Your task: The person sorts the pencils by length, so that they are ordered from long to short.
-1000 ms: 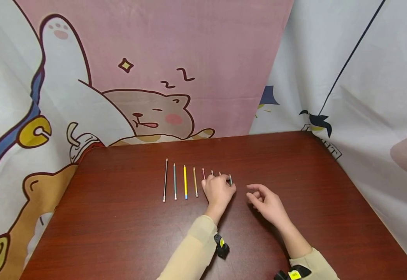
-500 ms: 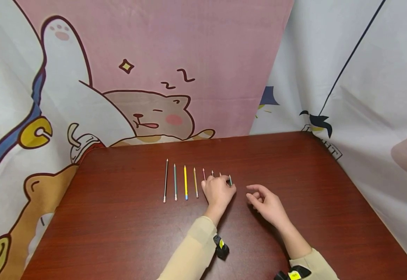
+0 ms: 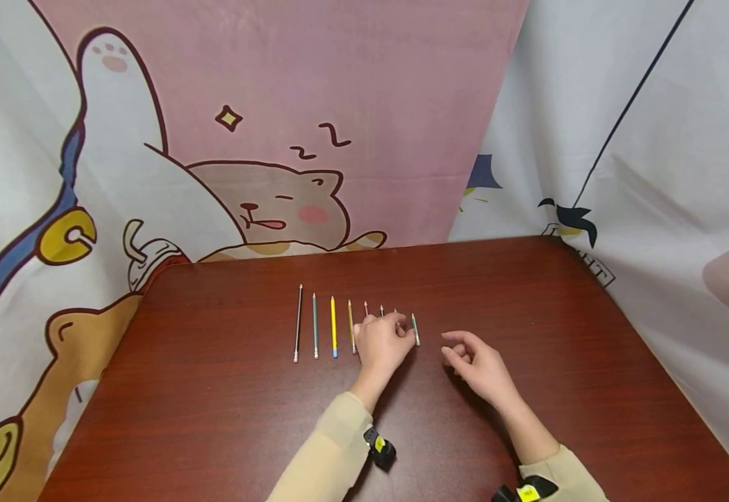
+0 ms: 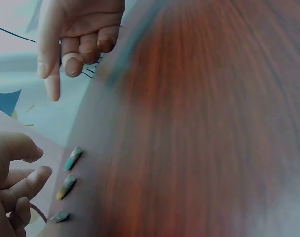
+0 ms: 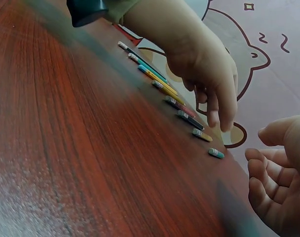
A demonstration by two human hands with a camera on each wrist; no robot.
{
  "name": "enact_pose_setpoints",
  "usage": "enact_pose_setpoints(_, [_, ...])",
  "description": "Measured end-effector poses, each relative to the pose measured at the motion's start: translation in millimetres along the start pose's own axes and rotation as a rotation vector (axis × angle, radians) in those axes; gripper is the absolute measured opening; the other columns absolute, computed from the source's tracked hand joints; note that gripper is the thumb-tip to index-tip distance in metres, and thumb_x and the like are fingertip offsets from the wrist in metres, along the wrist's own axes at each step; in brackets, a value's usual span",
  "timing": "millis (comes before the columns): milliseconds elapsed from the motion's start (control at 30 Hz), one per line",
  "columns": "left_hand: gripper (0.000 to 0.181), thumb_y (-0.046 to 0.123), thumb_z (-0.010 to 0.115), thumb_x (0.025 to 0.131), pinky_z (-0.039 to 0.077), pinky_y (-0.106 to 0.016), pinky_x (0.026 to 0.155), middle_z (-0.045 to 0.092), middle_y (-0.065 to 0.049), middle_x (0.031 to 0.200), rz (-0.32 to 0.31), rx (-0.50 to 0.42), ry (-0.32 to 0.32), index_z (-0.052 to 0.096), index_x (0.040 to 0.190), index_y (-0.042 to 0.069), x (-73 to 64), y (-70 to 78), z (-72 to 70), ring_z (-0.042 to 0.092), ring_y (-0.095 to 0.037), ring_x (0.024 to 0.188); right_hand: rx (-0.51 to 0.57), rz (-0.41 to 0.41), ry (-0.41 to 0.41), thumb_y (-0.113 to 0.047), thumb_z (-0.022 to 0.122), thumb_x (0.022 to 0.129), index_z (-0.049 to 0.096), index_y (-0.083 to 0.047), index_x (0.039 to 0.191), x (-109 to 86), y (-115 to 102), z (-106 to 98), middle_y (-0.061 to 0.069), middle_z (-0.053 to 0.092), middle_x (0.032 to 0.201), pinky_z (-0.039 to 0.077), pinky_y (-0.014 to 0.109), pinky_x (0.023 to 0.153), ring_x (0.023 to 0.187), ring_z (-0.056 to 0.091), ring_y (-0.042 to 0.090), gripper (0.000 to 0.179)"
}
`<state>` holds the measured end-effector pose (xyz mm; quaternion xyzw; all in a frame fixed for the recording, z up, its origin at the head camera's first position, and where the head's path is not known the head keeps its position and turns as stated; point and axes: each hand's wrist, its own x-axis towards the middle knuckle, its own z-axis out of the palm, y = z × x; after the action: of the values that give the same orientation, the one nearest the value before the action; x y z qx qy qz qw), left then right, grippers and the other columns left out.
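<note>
Several pencils lie side by side on the brown table, from a long black pencil (image 3: 298, 324) at the left to a short teal pencil (image 3: 416, 330) at the right. Over the right part of the row hovers my left hand (image 3: 382, 343), hiding the lower parts of some pencils. Its thumb and fingertips stand apart with nothing between them in the left wrist view. My right hand (image 3: 480, 364), to the right of the row, has loosely bent fingers and holds nothing. The yellow pencil (image 3: 334, 328) and the red pencil (image 5: 179, 105) show eraser ends toward me.
The brown table (image 3: 214, 418) reaches back to a cartoon-printed pink and white cloth (image 3: 402, 125). More white cloth (image 3: 684, 174) hangs along the right edge. A black wrist camera (image 3: 380, 450) sits on the left sleeve.
My left hand has moved slightly left and toward me, off the short teal pencil, which now shows in full. My right hand has stayed in place.
</note>
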<state>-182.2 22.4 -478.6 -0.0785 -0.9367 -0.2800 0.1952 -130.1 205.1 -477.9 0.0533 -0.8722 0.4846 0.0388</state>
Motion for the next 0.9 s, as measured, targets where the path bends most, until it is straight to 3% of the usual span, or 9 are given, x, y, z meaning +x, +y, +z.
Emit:
enact_pose_setpoints(300, [0.014,0.029,0.069,0.074,0.031,-0.035,0.065,0.056,0.016,0.061,0.042,-0.062,-0.108,0.072,0.083,0.02,-0.8,-16.8,-27.6,0.049,-0.01,0.066,-0.099,-0.091,0.02,-0.019,0.065,0.087,0.061,-0.007,0.11,3.8,3,-1,-0.005,0.06,0.068,0.042,0.024,0.05,0.052,0.051,0.006,0.027])
enact_pose_setpoints(500, [0.019,0.028,0.068,0.076,0.033,-0.035,0.065,0.059,0.015,0.065,0.125,-0.08,-0.151,0.072,0.091,0.017,-3.1,-31.4,-47.7,0.053,-0.012,0.069,-0.163,-0.155,0.019,-0.018,0.066,0.085,0.062,-0.008,0.109,7.0,1,-5,-0.008,0.057,0.071,0.041,0.024,0.051,0.055,0.051,0.006,0.026])
enact_pose_setpoints(900, [0.023,0.027,0.067,0.08,0.036,-0.04,0.07,0.068,0.007,0.083,0.213,-0.092,-0.314,0.07,0.1,0.016,-11.9,-69.9,-89.8,0.058,-0.016,0.082,-0.268,-0.247,-0.062,-0.024,0.065,0.086,0.061,-0.008,0.112,11.5,-7,-18,-0.011,0.055,0.074,0.042,0.024,0.054,0.059,0.05,0.006,0.031])
